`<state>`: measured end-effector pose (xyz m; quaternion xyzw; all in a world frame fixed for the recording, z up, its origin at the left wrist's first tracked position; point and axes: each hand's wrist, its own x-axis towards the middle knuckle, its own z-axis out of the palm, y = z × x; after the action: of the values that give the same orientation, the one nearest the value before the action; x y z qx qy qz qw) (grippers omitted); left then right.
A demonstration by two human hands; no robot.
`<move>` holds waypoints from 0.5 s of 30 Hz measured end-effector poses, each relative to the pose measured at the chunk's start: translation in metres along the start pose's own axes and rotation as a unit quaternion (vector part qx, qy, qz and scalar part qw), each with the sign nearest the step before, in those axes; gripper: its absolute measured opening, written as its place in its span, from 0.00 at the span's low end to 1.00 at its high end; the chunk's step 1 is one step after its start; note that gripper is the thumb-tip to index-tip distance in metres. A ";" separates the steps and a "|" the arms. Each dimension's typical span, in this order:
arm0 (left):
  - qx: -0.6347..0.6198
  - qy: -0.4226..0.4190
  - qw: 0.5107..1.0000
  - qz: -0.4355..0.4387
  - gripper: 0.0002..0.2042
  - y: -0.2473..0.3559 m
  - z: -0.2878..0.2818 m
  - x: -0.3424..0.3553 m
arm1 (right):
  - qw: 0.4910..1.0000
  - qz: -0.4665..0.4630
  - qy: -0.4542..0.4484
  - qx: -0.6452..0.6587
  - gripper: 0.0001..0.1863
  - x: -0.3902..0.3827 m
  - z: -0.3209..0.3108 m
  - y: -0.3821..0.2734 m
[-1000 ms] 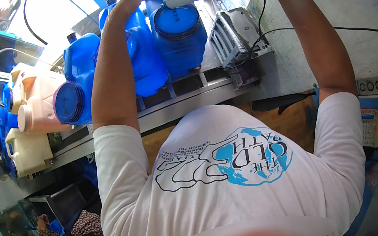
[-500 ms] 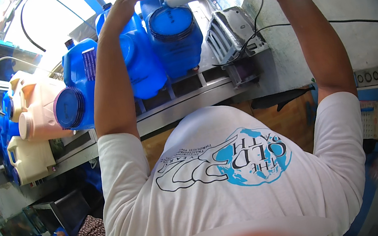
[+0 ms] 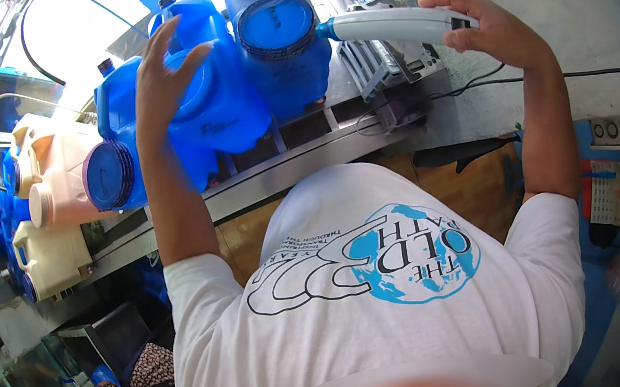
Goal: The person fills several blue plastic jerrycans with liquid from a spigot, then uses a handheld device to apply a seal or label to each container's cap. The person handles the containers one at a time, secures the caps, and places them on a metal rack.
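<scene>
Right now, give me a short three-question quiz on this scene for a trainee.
1. True or false: the left hand rests on a blue jug lying on the metal rack.
2. What does the right hand hold? A) a white handheld tool with a blue tip, B) a cream jug, C) a black cable.
3. Fill in: the tool's blue tip points at the ribbed round ____ of the upper blue jug.

Key
1. True; the fingers are spread over its side.
2. A; the white handheld tool is gripped at its rear end.
3. Cap; the blue cap faces the camera.
</scene>
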<state>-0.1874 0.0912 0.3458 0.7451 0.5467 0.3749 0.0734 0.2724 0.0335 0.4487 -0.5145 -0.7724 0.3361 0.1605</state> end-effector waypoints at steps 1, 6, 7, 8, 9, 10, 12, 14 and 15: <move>0.008 -0.016 0.998 0.066 0.34 0.010 0.010 0.015 | 1.000 -0.001 0.002 0.012 0.27 -0.004 0.005 0.004; -0.013 -0.160 0.973 0.167 0.31 0.045 0.079 0.084 | 0.993 -0.002 0.026 0.113 0.28 -0.026 0.041 0.033; 0.001 -0.182 0.967 0.177 0.31 0.049 0.092 0.091 | 0.991 0.000 0.033 0.130 0.28 -0.031 0.050 0.039; 0.010 -0.204 0.961 0.189 0.30 0.051 0.101 0.096 | 0.985 0.004 0.034 0.171 0.28 -0.036 0.059 0.045; 0.050 -0.221 0.953 0.203 0.30 0.052 0.107 0.100 | 0.979 0.004 0.041 0.198 0.29 -0.040 0.067 0.050; 0.086 -0.237 0.943 0.218 0.29 0.053 0.111 0.103 | 0.973 0.004 0.047 0.228 0.30 -0.043 0.076 0.056; 0.166 -0.266 0.934 0.171 0.30 0.058 0.115 0.109 | 0.960 0.004 0.075 0.270 0.32 -0.046 0.095 0.065; 0.247 -0.286 0.924 0.058 0.31 0.062 0.115 0.113 | 0.955 0.001 0.084 0.284 0.32 -0.047 0.109 0.072; 0.259 -0.285 0.922 0.029 0.30 0.064 0.114 0.113 | 0.954 -0.004 0.089 0.286 0.32 -0.048 0.116 0.075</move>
<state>-0.0524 0.1986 0.3518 0.8292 0.5586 -0.0062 0.0196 0.2753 -0.0324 0.3178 -0.4715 -0.6287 0.4951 0.3706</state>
